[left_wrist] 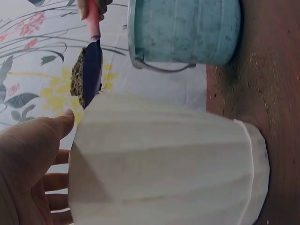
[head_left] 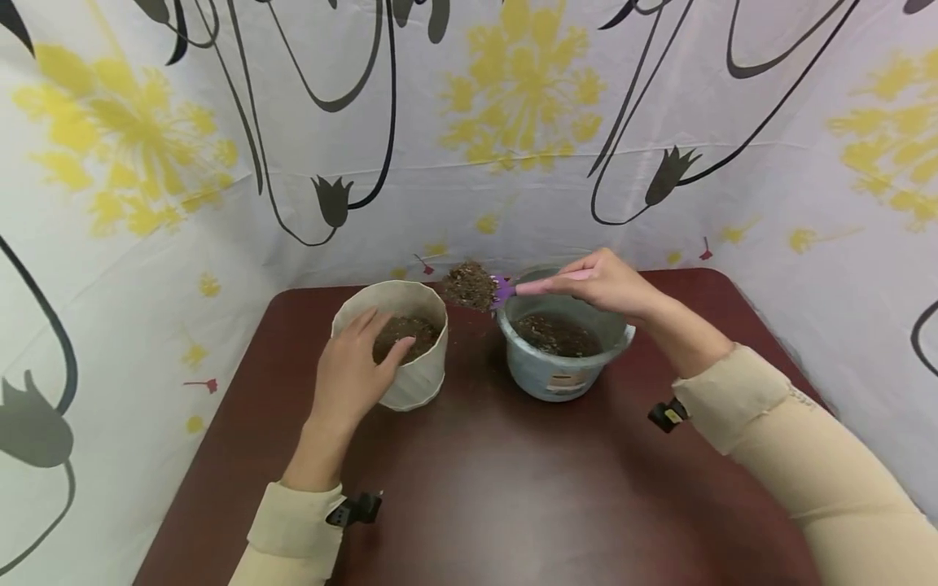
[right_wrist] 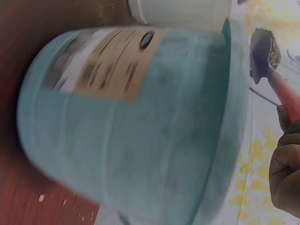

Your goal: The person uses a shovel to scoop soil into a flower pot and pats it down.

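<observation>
My right hand [head_left: 610, 283] grips the pink handle of a garden trowel [head_left: 503, 291] with a purple blade. The blade carries a heap of brown soil [head_left: 471, 286], held level between the two containers and above their rims. A white plastic pot [head_left: 414, 384] stands at the left, partly filled with soil [head_left: 414, 332]. My left hand [head_left: 348, 370] is at this pot's near-left rim, fingers extended over the mouth and thumb spread apart. In the left wrist view the trowel blade [left_wrist: 92, 70] comes close to the pot's rim. Right of the pot is a blue-grey bucket [head_left: 538, 374] holding dark soil [head_left: 557, 334].
Both containers stand towards the back of a dark red table [head_left: 484, 505]. Soil crumbs [left_wrist: 255, 89] lie scattered on the tabletop near the bucket. A bucket handle [left_wrist: 164, 69] hangs at its side. Flower-printed white cloth [head_left: 469, 195] rises behind the table and along its sides.
</observation>
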{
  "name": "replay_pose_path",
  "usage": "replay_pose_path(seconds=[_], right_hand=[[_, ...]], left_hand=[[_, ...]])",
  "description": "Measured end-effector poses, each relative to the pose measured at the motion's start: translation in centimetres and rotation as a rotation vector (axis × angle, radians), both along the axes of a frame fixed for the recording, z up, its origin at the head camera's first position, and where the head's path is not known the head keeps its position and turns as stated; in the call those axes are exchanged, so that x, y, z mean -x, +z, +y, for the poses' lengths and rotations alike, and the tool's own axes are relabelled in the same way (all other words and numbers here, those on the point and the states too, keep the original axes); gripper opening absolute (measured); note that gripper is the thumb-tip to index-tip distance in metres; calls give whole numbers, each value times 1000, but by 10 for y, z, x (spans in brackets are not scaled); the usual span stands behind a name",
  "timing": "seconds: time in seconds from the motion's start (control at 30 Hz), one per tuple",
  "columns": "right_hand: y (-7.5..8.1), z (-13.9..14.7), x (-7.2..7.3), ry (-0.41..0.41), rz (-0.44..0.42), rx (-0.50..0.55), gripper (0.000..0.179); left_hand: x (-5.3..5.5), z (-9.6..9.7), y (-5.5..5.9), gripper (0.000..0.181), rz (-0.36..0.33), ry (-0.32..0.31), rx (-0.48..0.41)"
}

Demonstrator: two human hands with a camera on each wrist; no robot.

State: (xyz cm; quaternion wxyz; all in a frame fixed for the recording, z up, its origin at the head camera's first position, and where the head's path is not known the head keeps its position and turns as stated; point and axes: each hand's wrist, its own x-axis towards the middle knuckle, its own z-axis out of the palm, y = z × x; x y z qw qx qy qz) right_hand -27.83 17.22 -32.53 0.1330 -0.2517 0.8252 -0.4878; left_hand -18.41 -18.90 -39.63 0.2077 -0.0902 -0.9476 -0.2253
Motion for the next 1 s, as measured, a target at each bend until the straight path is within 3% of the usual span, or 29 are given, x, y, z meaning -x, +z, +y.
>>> replay_pose_path(seconds=[0.2, 0.33, 0.53, 0.67, 1.0], right_hand=[[-7, -30, 6, 23, 10, 14, 23], [-12, -51, 8, 12, 66, -18, 21], [-20, -82, 5, -81, 192, -119, 16], [-29, -97, -1, -104, 417, -201, 26], [-52, -117, -20, -85, 1136, -386, 27]], left_hand=[[-6, -18, -4, 61, 3, 54, 31], [-11, -30, -10, 70, -36, 103, 27], [-16, -42, -18, 87, -97, 134, 6], [-16, -44, -20, 89, -96, 138, -5], [-10, -46, -25, 89, -73, 143, -44]])
